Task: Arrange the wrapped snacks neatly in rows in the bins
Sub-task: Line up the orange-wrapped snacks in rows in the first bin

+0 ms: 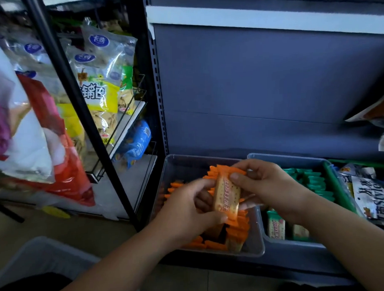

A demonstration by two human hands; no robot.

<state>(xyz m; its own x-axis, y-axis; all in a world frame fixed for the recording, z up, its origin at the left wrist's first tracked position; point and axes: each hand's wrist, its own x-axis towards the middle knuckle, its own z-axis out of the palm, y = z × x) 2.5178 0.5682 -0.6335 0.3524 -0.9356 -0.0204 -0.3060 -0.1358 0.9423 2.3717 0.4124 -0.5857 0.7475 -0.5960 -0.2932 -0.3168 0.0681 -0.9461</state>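
Above a clear plastic bin [178, 165], both my hands hold a stack of orange-wrapped biscuit packs [226, 196]. My left hand [189, 208] grips the stack's lower end, thumb near the bottom edge. My right hand [266, 182] pinches its upper end, thumb on the top pack's face. Inside the bin lie several more orange-wrapped packs [231, 237], some standing in a row and some loose at the left. A second clear bin [277, 240] to the right holds green-wrapped packs [314, 180] in rows at the back and a few at the front.
The bins sit on a low grey shelf with a grey back panel [261, 88]. A black wire rack [112, 130] with hanging snack bags stands on the left. Printed snack bags [373, 195] lie at the right. A grey tub [38, 255] sits near my left forearm.
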